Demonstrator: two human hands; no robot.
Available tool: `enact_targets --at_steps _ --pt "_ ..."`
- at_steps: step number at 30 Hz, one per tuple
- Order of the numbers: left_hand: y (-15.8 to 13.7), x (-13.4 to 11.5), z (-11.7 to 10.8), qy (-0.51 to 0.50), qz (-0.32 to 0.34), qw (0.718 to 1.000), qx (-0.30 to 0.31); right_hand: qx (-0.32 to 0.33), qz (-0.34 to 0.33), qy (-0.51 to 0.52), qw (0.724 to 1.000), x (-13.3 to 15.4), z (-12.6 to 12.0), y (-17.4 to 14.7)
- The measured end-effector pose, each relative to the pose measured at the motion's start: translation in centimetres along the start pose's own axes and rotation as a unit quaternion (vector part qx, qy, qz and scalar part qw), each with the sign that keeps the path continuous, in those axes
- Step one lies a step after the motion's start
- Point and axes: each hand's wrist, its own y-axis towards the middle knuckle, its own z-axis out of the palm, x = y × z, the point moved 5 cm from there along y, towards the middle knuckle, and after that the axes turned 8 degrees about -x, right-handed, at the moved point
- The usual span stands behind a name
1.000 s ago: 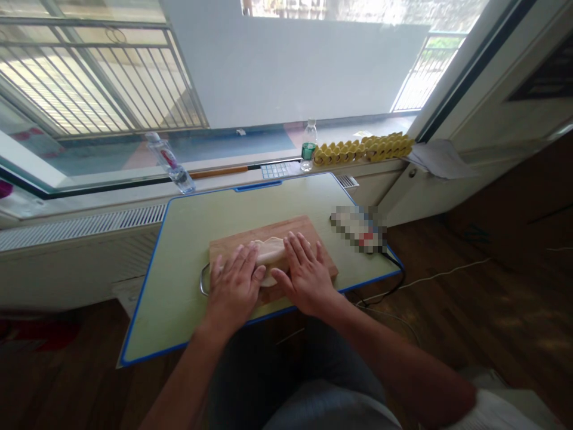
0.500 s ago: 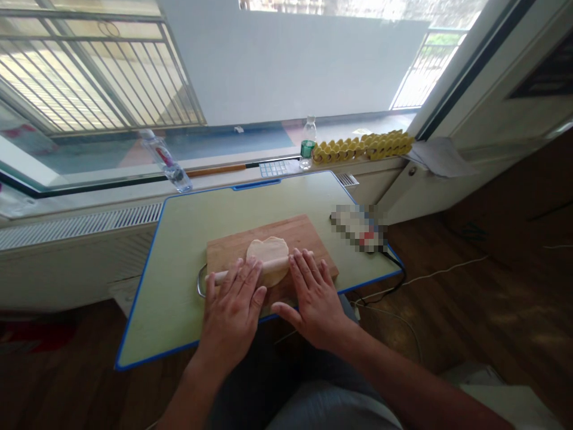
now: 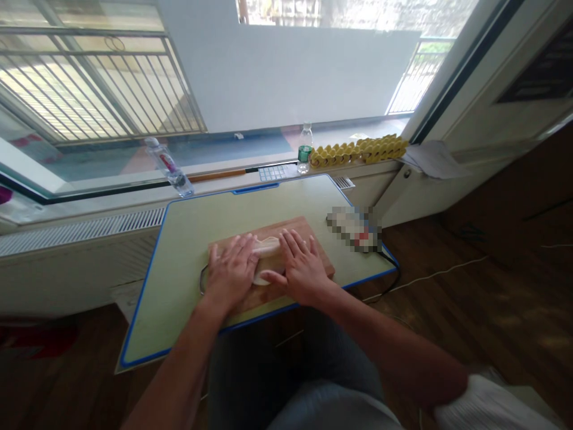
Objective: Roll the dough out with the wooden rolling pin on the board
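A thin round of pale dough (image 3: 267, 270) lies on a wooden cutting board (image 3: 301, 226), partly covered by my hands. Across its far part runs a light wooden rolling pin (image 3: 269, 248), both ends hidden under my fingers. My left hand (image 3: 230, 272) rests flat on the pin's left part, fingers stretched out. On the right part lies my right hand (image 3: 305, 267), also flat, its thumb pointing left over the dough. Neither hand is wrapped round the pin. The board's metal handle (image 3: 202, 280) shows beside my left wrist.
The board sits on a small pale-green table (image 3: 188, 233) with a blue edge. A blurred-out object (image 3: 353, 228) with a black cable lies at its right. Along the windowsill are two plastic bottles (image 3: 172, 170) (image 3: 305, 149), a wooden stick (image 3: 217, 175) and yellow egg trays (image 3: 358, 150).
Both hands have pushed forward, away from me, and the rolling pin has rolled from the dough's middle towards its far edge. The view has shifted slightly.
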Motion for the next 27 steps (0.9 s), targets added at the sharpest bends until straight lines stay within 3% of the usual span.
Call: enact_targets --at_steps 4,6,9,14,16,18,24,27 --pt "-5.9 -1.2 -0.7 -0.023 0.017 0.999 -0.032 -0.001 -0.026 0.005 1.000 1.0 -0.5 -5.6" --pt "-6.9 -1.3 -0.8 -0.026 0.013 0.999 -0.035 -0.001 -0.029 0.000 1.000 1.1 -0.4 -6.3" --pt "-4.6 -0.6 -0.3 -0.019 0.006 1.000 -0.018 0.012 -0.024 -0.006 1.000 0.7 0.2 -3.7" --pt "2.6 1.1 0.4 0.024 -0.021 0.999 0.015 0.029 -0.002 0.002 1.000 -0.3 1.1 3.8" --pt "3.5 1.2 0.4 0.032 -0.019 0.999 0.023 0.029 0.002 0.002 1.000 -0.4 0.9 4.7" --pt "2.6 0.9 0.1 0.030 -0.008 0.999 0.016 0.029 0.000 0.005 1.000 -0.2 0.6 3.5" --pt "-5.1 -0.9 -0.7 0.002 0.034 0.999 -0.019 0.024 -0.036 0.025 0.999 1.0 -0.2 -4.8" --pt "-4.8 -0.6 -0.3 0.005 0.023 0.999 -0.027 0.018 -0.032 0.021 0.999 1.0 0.2 -4.3"
